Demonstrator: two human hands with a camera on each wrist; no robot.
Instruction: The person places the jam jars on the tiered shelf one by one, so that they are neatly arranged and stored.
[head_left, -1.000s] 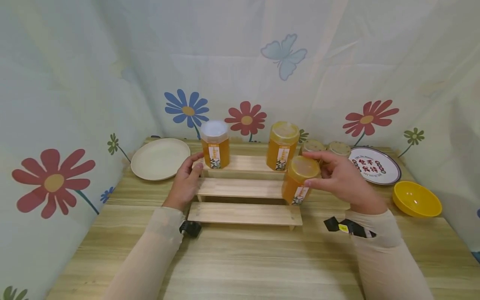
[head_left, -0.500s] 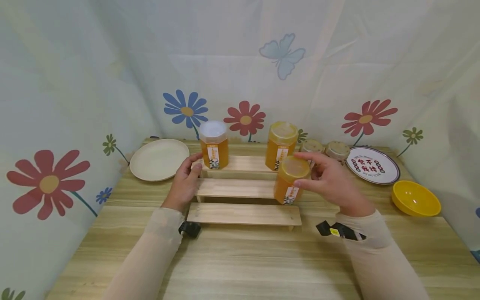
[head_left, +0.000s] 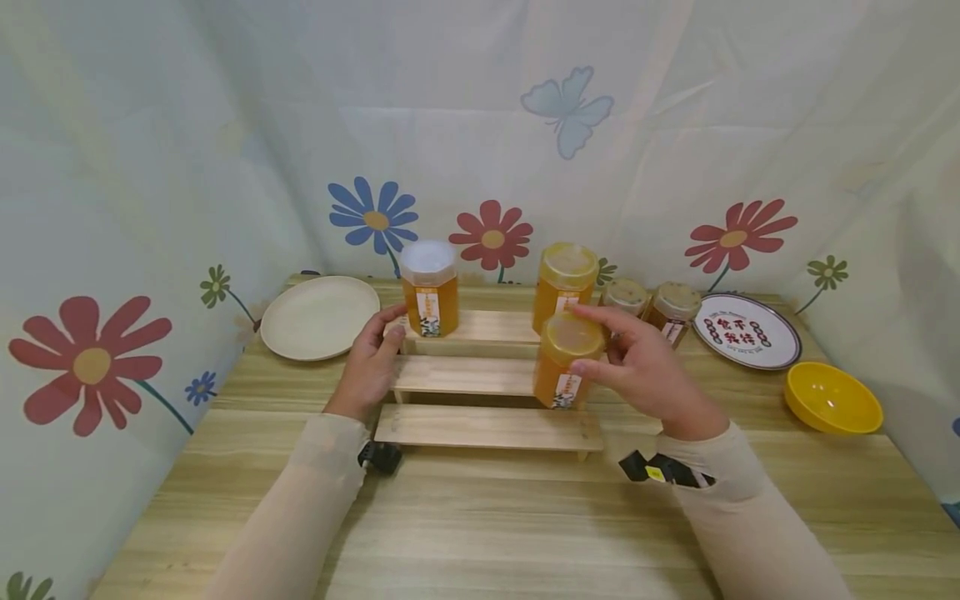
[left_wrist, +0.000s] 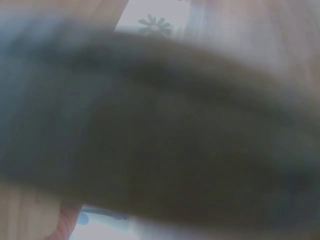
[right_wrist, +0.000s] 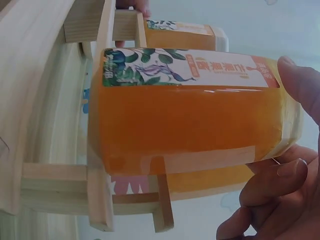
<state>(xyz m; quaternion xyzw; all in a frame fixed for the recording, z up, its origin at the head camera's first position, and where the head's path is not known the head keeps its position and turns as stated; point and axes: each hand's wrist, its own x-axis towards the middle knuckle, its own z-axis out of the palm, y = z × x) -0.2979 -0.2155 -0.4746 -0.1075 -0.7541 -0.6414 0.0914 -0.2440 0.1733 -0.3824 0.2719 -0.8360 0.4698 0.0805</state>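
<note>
At the rack [head_left: 465, 427], right hand [head_left: 651, 372] grips Chinese-labelled jar [right_wrist: 190, 117].

Rear yellow-lidded jar [head_left: 566, 281] partly hidden behind the held jar [head_left: 557, 370]

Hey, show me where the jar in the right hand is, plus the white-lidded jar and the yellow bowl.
Held jar [right_wrist: 187, 117]: right wrist view, on its orange side.
White-lidded jar [head_left: 429, 298]: head view, on its front label.
Yellow bowl [head_left: 831, 400]: head view, on its bare inside.
</note>
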